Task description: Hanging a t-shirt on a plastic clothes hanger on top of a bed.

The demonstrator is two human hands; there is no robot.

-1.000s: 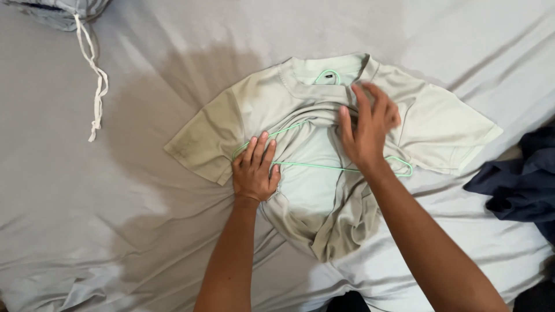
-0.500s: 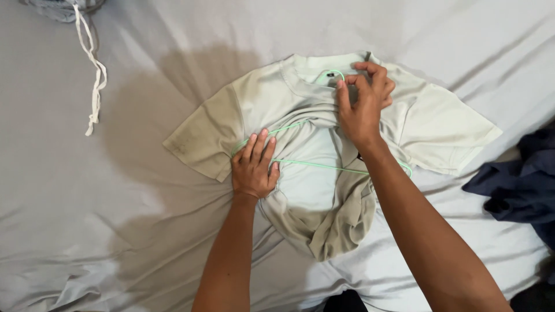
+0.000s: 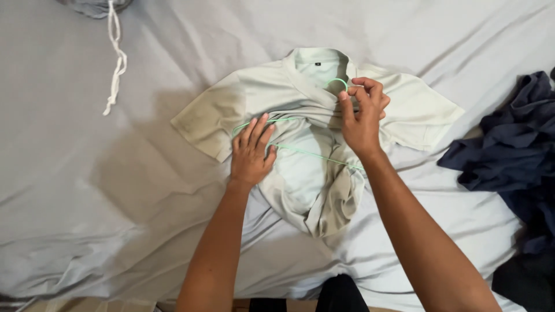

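Note:
A pale green T-shirt (image 3: 422,107) lies on a grey bed sheet (image 3: 115,190), its lower part bunched up toward the collar. A thin mint-green wire hanger (image 3: 306,152) sits partly inside the shirt. My left hand (image 3: 251,153) lies flat on the hanger's left end and the shirt's left side. My right hand (image 3: 361,112) pinches the hanger's hook (image 3: 340,81) at the neck opening, just below the collar.
A dark navy garment (image 3: 509,150) is heaped at the right. A grey fabric bundle with a white drawstring (image 3: 117,63) lies at the top left. The bed's near edge runs along the bottom of the view.
My right hand moved from the shirt's chest up to the collar and closed its fingers on the hanger hook. The left hand stayed flat on the hanger's left end.

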